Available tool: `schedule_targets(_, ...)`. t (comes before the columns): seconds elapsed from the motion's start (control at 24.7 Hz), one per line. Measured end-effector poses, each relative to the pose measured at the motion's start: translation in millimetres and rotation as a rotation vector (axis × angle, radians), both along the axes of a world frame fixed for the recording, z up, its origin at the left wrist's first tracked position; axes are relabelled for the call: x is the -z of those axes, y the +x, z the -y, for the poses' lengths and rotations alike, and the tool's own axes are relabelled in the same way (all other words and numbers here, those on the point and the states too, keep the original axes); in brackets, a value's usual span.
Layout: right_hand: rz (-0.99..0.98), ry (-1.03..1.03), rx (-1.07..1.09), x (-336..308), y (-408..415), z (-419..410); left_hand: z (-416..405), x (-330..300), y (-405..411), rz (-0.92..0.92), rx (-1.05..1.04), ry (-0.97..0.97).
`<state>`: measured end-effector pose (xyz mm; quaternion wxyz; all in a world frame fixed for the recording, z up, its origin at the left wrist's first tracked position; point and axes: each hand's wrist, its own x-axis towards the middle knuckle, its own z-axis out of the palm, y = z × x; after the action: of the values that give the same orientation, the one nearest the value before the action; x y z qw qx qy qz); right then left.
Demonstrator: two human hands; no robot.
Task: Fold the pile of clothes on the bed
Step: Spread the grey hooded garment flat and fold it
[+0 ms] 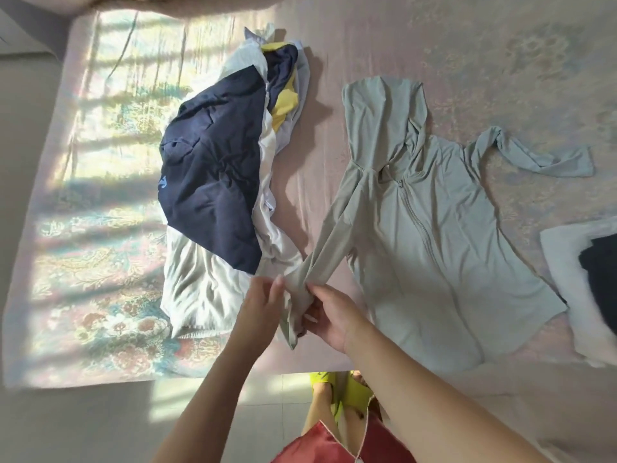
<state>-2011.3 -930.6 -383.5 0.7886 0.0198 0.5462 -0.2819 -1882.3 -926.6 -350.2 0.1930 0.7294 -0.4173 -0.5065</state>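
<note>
A grey-green zip hoodie (434,235) lies spread front-up on the bed (100,162), hood pointing away from me. Its far sleeve trails off to the right. The near sleeve is pulled toward the bed's front edge, and both hands hold its cuff end: my left hand (263,305) pinches it from the left, my right hand (330,315) grips it from the right. Left of the hoodie lies the unfolded pile of clothes (220,182), with a navy garment on top of white, pale blue and yellow pieces.
A small stack of folded clothes (581,282), white with a dark piece on top, sits at the right edge of the bed. The bed's front edge runs just below my hands. My feet in yellow-green slippers (334,389) stand on the tiled floor.
</note>
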Motion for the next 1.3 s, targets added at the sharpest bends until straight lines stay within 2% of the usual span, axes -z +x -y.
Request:
schedule_targets(0.12, -0.175, -0.135, -0.129, -1.7, 0.7, -6.2, 39.7, 13.3, -12.1, -0.074, -0.078, 0.137)
schedule_targets(0.24, -0.342, -0.283, -0.236, -2.6, -1.5, -13.3, 53.6, 32.5, -23.4, 0.033, 0.107, 0.285)
schedule_targets(0.32, -0.511, -0.328, -0.185, -1.4, -3.7, -17.2, 53.6, 42.9, -22.5, 0.169, 0.068, 0.17)
schedule_targets(0.36, -0.603, -0.333, -0.129, -0.1, -5.3, -19.2, 54.3, 44.7, -17.2, 0.196, -0.027, 0.089)
schedule_targets(0.41, -0.678, -0.316, -0.054, 1.8, -5.9, -21.4, 56.3, 45.9, -9.9, 0.13, -0.147, 0.033)
schedule_targets(0.45, -0.712, -0.291, 0.033, 2.2, -6.4, -22.9, 58.9, 45.7, -3.2, -0.044, -0.277, 0.021)
schedule_targets(0.49, -0.676, -0.264, 0.121, 2.3, -4.9, -23.4, 59.8, 43.4, 2.7, -0.275, -0.374, 0.055)
schedule_targets(0.53, -0.548, -0.244, 0.205, 1.5, -3.3, -23.6, 59.0, 39.0, 7.2, -0.462, -0.388, 0.13)
schedule_targets(0.61, -0.218, -0.23, 0.3, -1.1, 3.5, -23.0, 53.5, 34.2, 16.7, -0.577, -0.138, 0.319)
schedule_targets(0.69, -0.062, -0.189, 0.222, -7.6, 15.3, -21.9, 44.1, 32.7, 28.3, -0.535, 0.219, 0.438)
schedule_targets(0.77, -0.001, -0.136, 0.108, -15.0, 25.2, -23.2, 38.7, 31.7, 41.3, -0.451, 0.395, 0.385)
schedule_targets(0.89, 0.001, -0.078, -0.037, -27.4, 34.5, -26.7, 43.0, 25.4, 58.2, -0.389, 0.265, 0.235)
schedule_targets(0.97, -0.099, -0.078, -0.186, -35.8, 44.9, -27.6, 46.7, 19.7, 73.0, -0.443, 0.195, 0.262)
schedule_targets(1.01, -0.141, -0.09, -0.206, -39.9, 51.3, -28.0, 47.7, 15.0, 82.7, -0.457, 0.235, 0.314)
schedule_targets(1.09, -0.191, -0.1, -0.075, -49.7, 61.8, -30.4, 47.5, 1.9, 107.2, -0.473, 0.4, 0.448)
schedule_targets(1.22, -0.011, -0.109, 0.224, -70.8, 75.8, -42.5, 41.6, -21.2, 143.1, -0.388, 0.606, 0.527)
schedule_targets(1.3, -0.002, -0.098, 0.144, -85.2, 95.8, -54.6, 37.8, -37.4, 162.5, -0.359, 0.619, 0.504)
